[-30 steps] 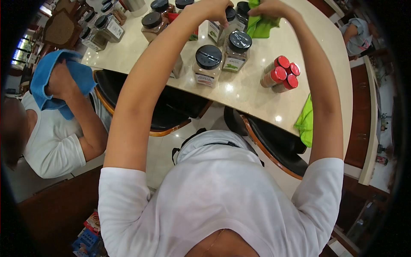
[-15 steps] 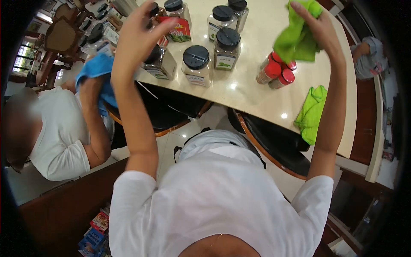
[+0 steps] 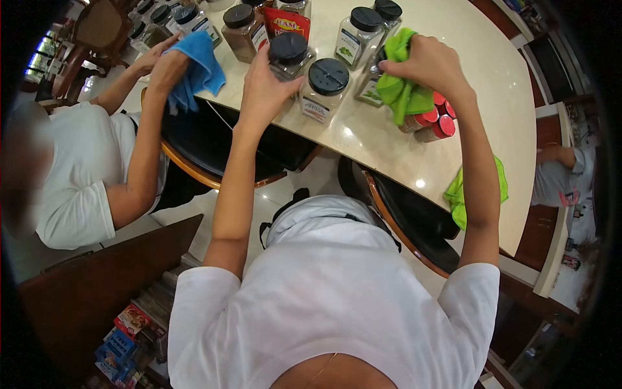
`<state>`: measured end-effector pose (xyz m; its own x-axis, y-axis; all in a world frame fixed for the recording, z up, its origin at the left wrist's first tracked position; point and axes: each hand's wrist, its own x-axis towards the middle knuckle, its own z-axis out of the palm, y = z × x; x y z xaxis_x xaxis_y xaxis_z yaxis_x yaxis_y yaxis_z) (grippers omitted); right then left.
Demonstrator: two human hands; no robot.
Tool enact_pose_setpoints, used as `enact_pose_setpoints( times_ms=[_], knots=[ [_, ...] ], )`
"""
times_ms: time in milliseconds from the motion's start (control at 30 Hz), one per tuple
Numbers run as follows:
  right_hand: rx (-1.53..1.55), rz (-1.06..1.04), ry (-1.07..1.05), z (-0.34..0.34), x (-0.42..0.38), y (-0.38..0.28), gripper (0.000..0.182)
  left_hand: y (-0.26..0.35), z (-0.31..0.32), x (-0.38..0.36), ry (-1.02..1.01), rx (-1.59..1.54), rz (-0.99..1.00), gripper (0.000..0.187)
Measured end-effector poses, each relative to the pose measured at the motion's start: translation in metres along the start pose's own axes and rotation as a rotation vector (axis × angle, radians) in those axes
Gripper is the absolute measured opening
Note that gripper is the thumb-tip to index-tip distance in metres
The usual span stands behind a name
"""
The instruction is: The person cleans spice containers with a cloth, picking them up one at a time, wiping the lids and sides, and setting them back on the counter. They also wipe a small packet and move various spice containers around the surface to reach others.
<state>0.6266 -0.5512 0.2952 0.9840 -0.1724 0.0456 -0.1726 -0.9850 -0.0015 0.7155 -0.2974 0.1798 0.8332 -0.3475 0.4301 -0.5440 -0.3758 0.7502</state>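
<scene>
My left hand (image 3: 264, 97) is wrapped around the near side of a clear spice jar (image 3: 285, 67) with a black lid, thumb on one side and fingers on the other. Just right of it stands another black-lidded jar (image 3: 317, 104) with a white label. A crumpled green cloth (image 3: 407, 97) is gripped in my right hand (image 3: 437, 65). That cloth overlaps a jar with a green-and-white label (image 3: 370, 91), mostly hidden behind it. Small red-capped bottles (image 3: 435, 128) cluster below my right hand.
More jars and a red packet (image 3: 287, 23) stand farther back on the cream table (image 3: 389, 159). A second green cloth (image 3: 458, 198) lies at its near right edge. At left, a person (image 3: 97, 175) holds a blue cloth (image 3: 201, 65). Black chairs (image 3: 414, 217) sit at the table's edge.
My left hand has come down from above the jars and closed around one. My right hand has moved left with the green cloth, onto a jar. The other person's blue cloth has shifted right.
</scene>
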Motion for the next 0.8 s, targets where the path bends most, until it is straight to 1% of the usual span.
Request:
enact_pose_setpoints(
  times_ms=[33, 67, 100, 167, 233, 300, 367, 400, 467, 500, 533, 567, 600, 633, 667, 700, 733, 767, 800],
  knots=[
    [-0.003, 0.001, -0.002, -0.002, -0.001, 0.006, 0.057, -0.003, 0.006, 0.006, 0.008, 0.032, 0.054, 0.079],
    [0.012, 0.067, -0.009, -0.005, -0.002, 0.013, 0.057, -0.004, 0.010, 0.010, 0.006, 0.027, 0.055, 0.079],
    [0.027, 0.135, -0.015, -0.006, -0.002, 0.021, 0.057, -0.005, 0.014, 0.013, -0.001, 0.017, 0.098, 0.081],
    [0.064, 0.166, 0.000, -0.001, 0.003, 0.037, 0.058, -0.002, 0.021, 0.015, -0.016, 0.001, 0.144, 0.083],
    [0.115, 0.222, 0.078, 0.006, 0.008, 0.049, 0.068, 0.002, 0.026, 0.015, -0.029, -0.135, 0.150, 0.085],
    [0.110, 0.244, 0.064, 0.011, 0.010, 0.060, 0.068, -0.005, 0.037, 0.017, -0.046, -0.195, 0.162, 0.086],
    [0.395, 0.268, 0.208, 0.014, 0.010, 0.080, 0.063, -0.006, 0.042, 0.022, -0.031, -0.103, 0.149, 0.088],
    [0.443, 0.334, 0.174, 0.005, 0.005, 0.092, 0.056, -0.008, 0.048, 0.025, -0.019, -0.108, 0.185, 0.085],
    [0.818, 0.393, 0.390, -0.035, -0.025, 0.064, 0.024, -0.013, 0.058, 0.032, -0.020, -0.092, 0.189, 0.085],
    [0.856, 0.524, 0.440, -0.047, -0.034, 0.064, 0.021, -0.013, 0.060, 0.032, -0.020, -0.076, 0.198, 0.084],
    [0.642, 0.333, 0.566, -0.026, -0.037, 0.135, 0.054, -0.004, 0.057, 0.027, -0.071, -0.101, 0.089, 0.074],
    [0.739, 0.336, 0.664, -0.044, -0.055, 0.124, 0.053, -0.004, 0.047, 0.016, -0.067, -0.098, 0.087, 0.074],
    [0.779, 0.342, 0.751, -0.056, -0.072, 0.106, 0.053, -0.005, 0.033, 0.005, -0.108, -0.259, -0.035, 0.075],
    [0.775, 0.393, 0.776, -0.065, -0.086, 0.109, 0.049, -0.003, 0.022, -0.008, -0.149, -0.419, -0.153, 0.076],
    [0.716, 0.432, 0.815, -0.069, -0.098, 0.115, 0.045, 0.007, 0.013, -0.028, -0.241, -0.429, -0.137, 0.079],
    [0.834, 0.420, 0.893, -0.072, -0.107, 0.104, 0.041, 0.017, 0.005, -0.048, -0.335, -0.438, -0.121, 0.081],
    [0.848, 0.452, 0.889, -0.072, -0.113, 0.108, 0.040, 0.031, 0.005, -0.060, -0.390, -0.227, -0.086, 0.086],
    [0.859, 0.479, 0.879, -0.070, -0.119, 0.112, 0.038, 0.027, 0.016, -0.065, -0.403, -0.102, -0.036, 0.092],
    [0.858, 0.472, 0.875, -0.068, -0.123, 0.109, 0.038, 0.025, 0.031, -0.069, -0.346, -0.102, -0.018, 0.092]
  ],
)
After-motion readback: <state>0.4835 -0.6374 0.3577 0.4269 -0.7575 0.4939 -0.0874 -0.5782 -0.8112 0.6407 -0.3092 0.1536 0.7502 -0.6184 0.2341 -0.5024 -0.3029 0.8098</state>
